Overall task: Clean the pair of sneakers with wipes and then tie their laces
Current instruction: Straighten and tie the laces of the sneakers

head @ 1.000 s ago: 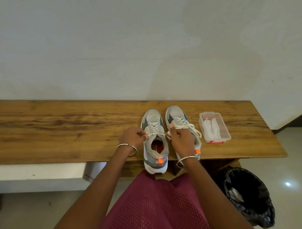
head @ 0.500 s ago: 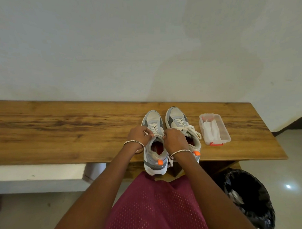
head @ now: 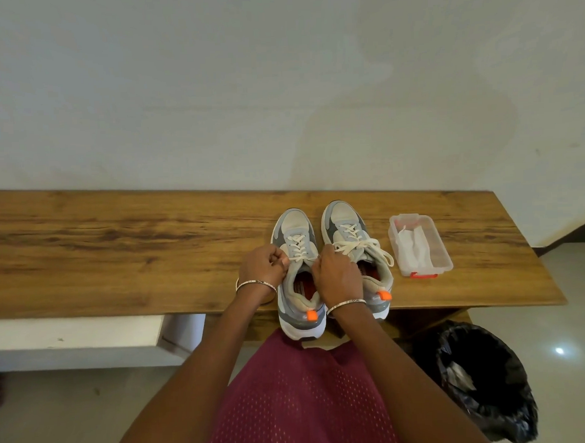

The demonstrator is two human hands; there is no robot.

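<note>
Two grey-and-white sneakers stand side by side on a wooden bench [head: 120,260], toes toward the wall and heels overhanging its near edge. The left sneaker [head: 294,228] is the one in hand. Its white lace [head: 298,249] crosses the tongue at the top eyelets, and each end runs into a hand.

The left hand [head: 261,270] sits just beside the shoe's left flank. Its fingers [head: 279,255] are curled tight, with thumb and forefinger pinching the lace end close to the eyelet. The right hand [head: 338,279] lies over the gap between the two shoes and partly covers the left one's collar. Its fingers [head: 322,258] are curled round the other end of the lace, though the pinch itself is hidden behind the knuckles. The short stretch of lace between the two hands looks taut.

The right sneaker [head: 346,226] bears a tied bow [head: 363,247], its loops spreading to the right. Each wrist carries a thin metal bangle [head: 255,283]. Near the shoes on their right, not touching them, lies a clear plastic box [head: 443,259] with white wipes [head: 413,250] inside. On the floor by the bench's right end stands a bin [head: 489,396] lined with a black bag.
</note>
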